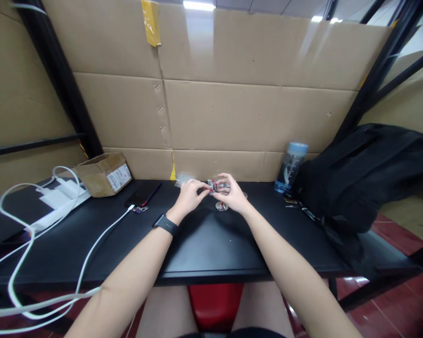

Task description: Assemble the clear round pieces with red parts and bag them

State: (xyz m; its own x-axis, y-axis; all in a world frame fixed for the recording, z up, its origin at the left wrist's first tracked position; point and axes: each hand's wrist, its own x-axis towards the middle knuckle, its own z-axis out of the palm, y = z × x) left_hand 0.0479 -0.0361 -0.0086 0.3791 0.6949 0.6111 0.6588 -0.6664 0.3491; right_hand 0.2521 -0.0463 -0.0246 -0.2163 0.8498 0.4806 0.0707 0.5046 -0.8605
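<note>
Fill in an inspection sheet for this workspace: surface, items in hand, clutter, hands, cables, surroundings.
Surface: black tabletop, with a sheen toward the front.
Items in hand: small red-and-silver piece between the fingertips; details too small to tell. A round silver disc lies below the right hand.
Clutter: cardboard box and dark flat object at left; blue-lidded bottle and black backpack at right.
Hands: left hand and right hand meet at the piece; exact grip unclear.
Cables: white cables loop at left; one white plug lies near the dark flat object.
Surroundings: cardboard panels behind, black frame posts at both sides.
</note>
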